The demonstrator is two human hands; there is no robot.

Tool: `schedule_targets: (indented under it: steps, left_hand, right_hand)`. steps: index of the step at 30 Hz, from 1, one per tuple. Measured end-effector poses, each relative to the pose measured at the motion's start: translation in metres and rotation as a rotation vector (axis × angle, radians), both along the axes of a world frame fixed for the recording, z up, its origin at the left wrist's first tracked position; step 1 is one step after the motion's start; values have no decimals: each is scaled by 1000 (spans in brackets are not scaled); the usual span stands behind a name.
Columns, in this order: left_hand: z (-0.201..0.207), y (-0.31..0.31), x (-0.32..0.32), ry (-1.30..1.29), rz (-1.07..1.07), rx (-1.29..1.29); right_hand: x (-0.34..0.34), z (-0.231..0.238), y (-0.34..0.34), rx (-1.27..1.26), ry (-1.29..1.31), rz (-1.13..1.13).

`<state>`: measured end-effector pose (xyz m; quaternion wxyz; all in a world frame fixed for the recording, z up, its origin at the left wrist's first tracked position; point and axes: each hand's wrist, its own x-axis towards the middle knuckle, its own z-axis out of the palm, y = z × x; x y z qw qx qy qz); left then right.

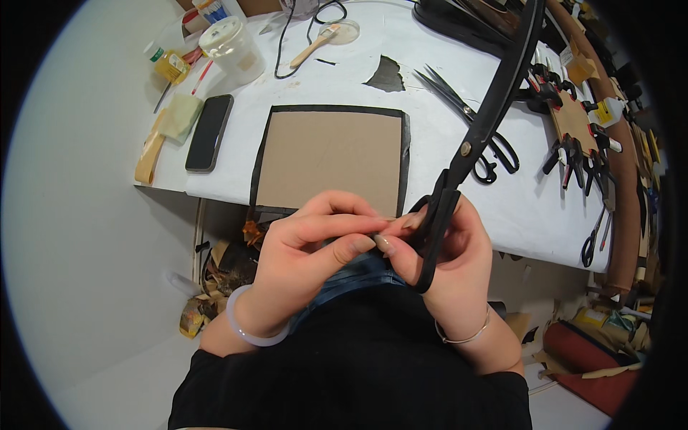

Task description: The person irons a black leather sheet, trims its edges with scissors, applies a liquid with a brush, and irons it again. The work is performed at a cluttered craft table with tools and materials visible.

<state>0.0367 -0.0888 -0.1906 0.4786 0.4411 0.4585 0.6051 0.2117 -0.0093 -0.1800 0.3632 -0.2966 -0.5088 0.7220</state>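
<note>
Large black scissors (pixel 481 136) hang on my right hand (pixel 464 261), their handle loops around its fingers and thumb and the long blades pointing up and to the right. The fingers of that hand are closed and meet the fingertips of my left hand (pixel 308 240) in front of my body. My left hand is closed in a pinch; whatever lies between the fingertips is too small and hidden to make out. Just beyond the hands, a flat beige board (pixel 330 154) with black edging lies on the white-covered table (pixel 244 188), its near edge partly behind my fingers.
A second pair of scissors (pixel 448 93) lies behind the held blades, near a dark scrap (pixel 387 74). At left are a phone (pixel 210 134), a glue tub (pixel 233 50) and a yellow bottle (pixel 172 66). A board ringed with clamps (pixel 573 122) sits at right.
</note>
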Motion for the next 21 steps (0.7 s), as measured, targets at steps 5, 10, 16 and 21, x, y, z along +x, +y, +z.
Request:
schedule_targets:
  steps: [5, 10, 16, 21]
  left_hand:
    - [3, 1, 3, 120, 34, -3]
    - [1, 2, 4, -171, 53, -89]
    - [-19, 8, -33, -496, 480, -95]
    - [-41, -10, -114, -121, 760, -120]
  right_hand:
    - [1, -1, -2, 154, -92, -49]
    - [-3, -4, -3, 284, -122, -43]
    - [5, -10, 0, 265, -212, -65]
    - [58, -18, 19, 254, -454, -316]
